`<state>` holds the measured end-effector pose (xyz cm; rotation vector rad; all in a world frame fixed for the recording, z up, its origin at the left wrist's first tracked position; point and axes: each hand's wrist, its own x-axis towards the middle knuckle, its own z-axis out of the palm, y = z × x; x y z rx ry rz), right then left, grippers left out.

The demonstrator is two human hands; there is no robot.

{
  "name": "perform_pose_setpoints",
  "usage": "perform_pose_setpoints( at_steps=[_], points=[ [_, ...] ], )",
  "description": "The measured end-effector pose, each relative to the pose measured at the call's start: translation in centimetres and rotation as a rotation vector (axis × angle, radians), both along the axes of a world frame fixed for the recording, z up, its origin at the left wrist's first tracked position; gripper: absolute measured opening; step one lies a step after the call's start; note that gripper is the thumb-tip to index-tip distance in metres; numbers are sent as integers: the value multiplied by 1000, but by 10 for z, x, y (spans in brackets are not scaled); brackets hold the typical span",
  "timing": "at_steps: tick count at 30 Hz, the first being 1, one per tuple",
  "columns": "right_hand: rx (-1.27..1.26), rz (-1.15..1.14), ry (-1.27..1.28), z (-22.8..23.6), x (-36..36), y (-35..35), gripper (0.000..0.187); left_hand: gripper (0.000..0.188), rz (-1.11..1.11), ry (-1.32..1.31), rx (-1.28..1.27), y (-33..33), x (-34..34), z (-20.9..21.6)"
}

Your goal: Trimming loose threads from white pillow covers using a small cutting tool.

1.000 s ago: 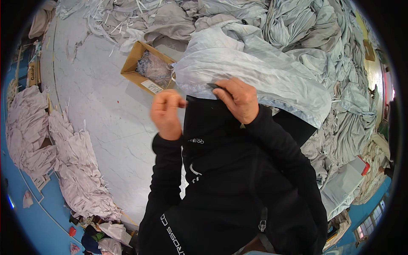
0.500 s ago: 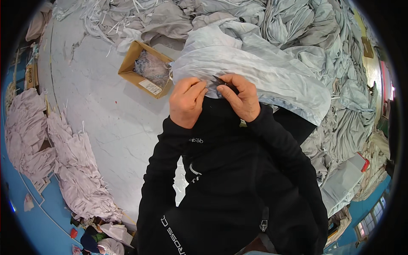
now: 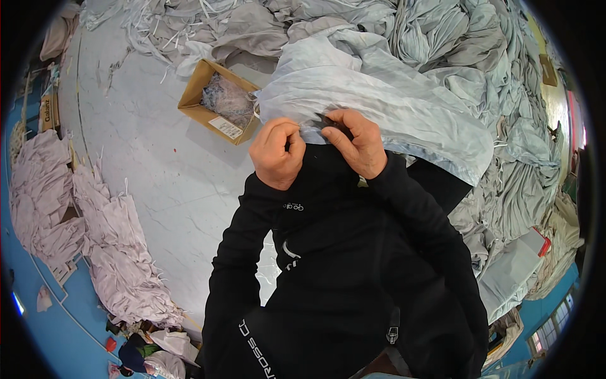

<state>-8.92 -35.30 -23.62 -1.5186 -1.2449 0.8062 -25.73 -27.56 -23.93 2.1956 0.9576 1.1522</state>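
Note:
A pale blue-grey cloth lies spread in front of me, its near edge reaching my chest. My right hand is closed around small dark thread snips, their pointed tips facing left over the cloth. Just left of the tips, my left hand is closed in a pinch at the cloth's near edge. Whatever sits between those fingertips is too small to make out. An open cardboard box stands beyond my left hand, with a tangle of thread scraps inside.
Heaped grey and bluish cloths fill the far side and the right of the pale marbled table. Pinkish-grey cloth piles lie at the left. A dark flat panel shows under the cloth near my right forearm.
My left hand has drawn slightly left, away from the snips, and its fingers have curled tighter. The right hand with the snips has hardly moved.

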Motion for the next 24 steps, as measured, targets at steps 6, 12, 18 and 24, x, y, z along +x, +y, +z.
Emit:
perform_pose_setpoints(
  at_steps=[6, 12, 18, 24],
  points=[
    [100, 63, -242, 3, 1, -2, 27, 11, 46, -193, -336, -10, -13, -3],
    [76, 29, -205, 2, 2, -3, 25, 16, 354, 70, -170, 27, -55, -7],
    [-52, -13, 54, -2, 2, 0, 22, 16, -89, 154, -151, 7, -14, 20],
    [10, -106, -43, -3, 4, -5, 19, 11, -155, 187, 1, 6, 6, 3]
  ],
)
